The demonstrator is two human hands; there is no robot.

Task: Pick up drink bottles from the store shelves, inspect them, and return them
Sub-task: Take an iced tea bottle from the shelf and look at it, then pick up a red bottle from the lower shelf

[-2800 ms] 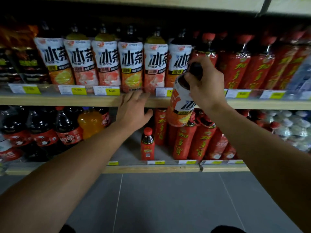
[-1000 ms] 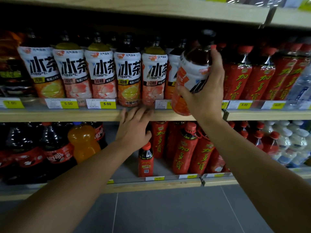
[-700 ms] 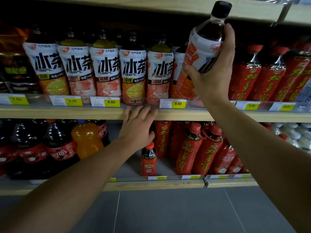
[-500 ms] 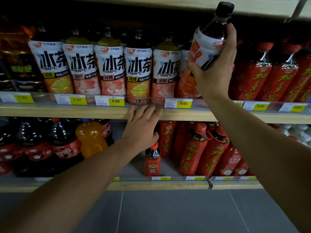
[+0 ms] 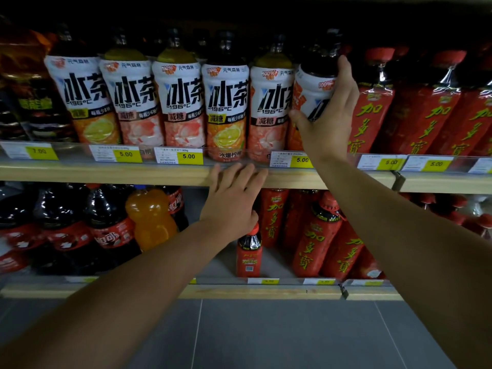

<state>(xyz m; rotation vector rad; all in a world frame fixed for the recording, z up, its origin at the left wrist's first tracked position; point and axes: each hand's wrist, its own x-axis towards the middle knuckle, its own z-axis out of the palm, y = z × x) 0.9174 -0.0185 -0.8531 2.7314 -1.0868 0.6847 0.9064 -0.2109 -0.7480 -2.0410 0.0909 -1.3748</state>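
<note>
My right hand (image 5: 328, 117) grips a tea bottle (image 5: 310, 94) with a white and orange label and a black cap. The bottle stands upright in the upper shelf row, at the right end of several matching white-labelled tea bottles (image 5: 226, 107). My thumb wraps its left side and my fingers its right side. My left hand (image 5: 233, 201) rests with straight fingers against the wooden front edge of the upper shelf (image 5: 106, 173), holding nothing.
Red-labelled herbal tea bottles (image 5: 372, 107) stand right of the held bottle. The lower shelf (image 5: 266, 291) carries dark cola bottles (image 5: 106, 222), an orange soda bottle (image 5: 150, 217), a small red bottle (image 5: 249, 251) and more red bottles (image 5: 319, 235). Price tags line both shelf edges. Grey floor lies below.
My right hand has lowered the tea bottle from in front of the top shelf down into the row, upright. My left hand has stayed on the shelf edge.
</note>
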